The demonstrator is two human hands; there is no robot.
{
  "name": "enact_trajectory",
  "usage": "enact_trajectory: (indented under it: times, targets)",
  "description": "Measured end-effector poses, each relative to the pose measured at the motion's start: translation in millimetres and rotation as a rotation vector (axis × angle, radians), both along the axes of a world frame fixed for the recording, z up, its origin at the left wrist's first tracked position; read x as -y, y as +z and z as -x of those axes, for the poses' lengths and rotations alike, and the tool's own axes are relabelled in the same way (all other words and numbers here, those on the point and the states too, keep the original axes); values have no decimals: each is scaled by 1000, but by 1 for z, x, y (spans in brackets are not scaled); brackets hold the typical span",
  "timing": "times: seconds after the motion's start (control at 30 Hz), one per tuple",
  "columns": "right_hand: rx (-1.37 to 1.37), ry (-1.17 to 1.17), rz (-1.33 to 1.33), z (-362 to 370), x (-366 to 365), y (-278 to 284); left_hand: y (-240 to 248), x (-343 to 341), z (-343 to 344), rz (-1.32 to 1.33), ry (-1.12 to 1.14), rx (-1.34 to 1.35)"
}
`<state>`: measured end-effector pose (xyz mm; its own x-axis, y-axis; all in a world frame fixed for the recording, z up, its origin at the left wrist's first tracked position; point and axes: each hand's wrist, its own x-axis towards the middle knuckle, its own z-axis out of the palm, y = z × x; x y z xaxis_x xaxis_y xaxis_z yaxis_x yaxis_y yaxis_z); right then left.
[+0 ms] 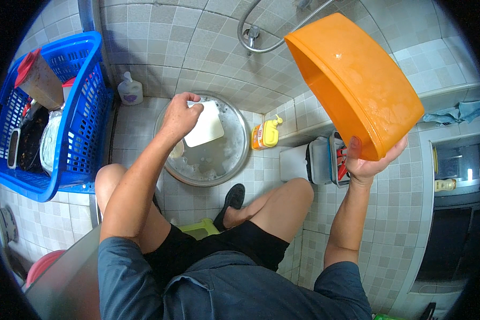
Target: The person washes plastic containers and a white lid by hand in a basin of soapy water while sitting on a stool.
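My left hand [184, 116] is closed on the edge of a white, rounded-corner plastic piece [205, 125], whose exact kind I cannot tell. It hangs over a round metal basin [218, 180] of cloudy, sudsy water. Raised at the right, my right hand [376, 160] grips a large orange plastic container [365, 80] by its lower end. The container is tilted and its outside looks wet. A pale, rounded thing [177, 150] lies by the basin's left side, partly hidden by my left arm.
A blue basket [64, 154] full of containers and kitchenware stands at the left. A white pump bottle [130, 89] and a yellow bottle [266, 133] flank the basin. Grey containers [319, 160] stand below my right hand. A shower hose [245, 40] hangs on the wall.
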<state>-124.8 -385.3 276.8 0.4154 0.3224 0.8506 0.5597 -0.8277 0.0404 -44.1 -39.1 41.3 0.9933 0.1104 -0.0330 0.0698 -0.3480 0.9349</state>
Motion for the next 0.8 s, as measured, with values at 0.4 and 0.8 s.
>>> enact_trajectory:
  times: [0.4, 0.8]
  targets:
    - [2, 58, 77, 2, -4, 1, -5, 0, -2, 7, 2, 8]
    - [-16, 54, -46, -3, -1, -9, -3, 1, -3, -27, -18, 3]
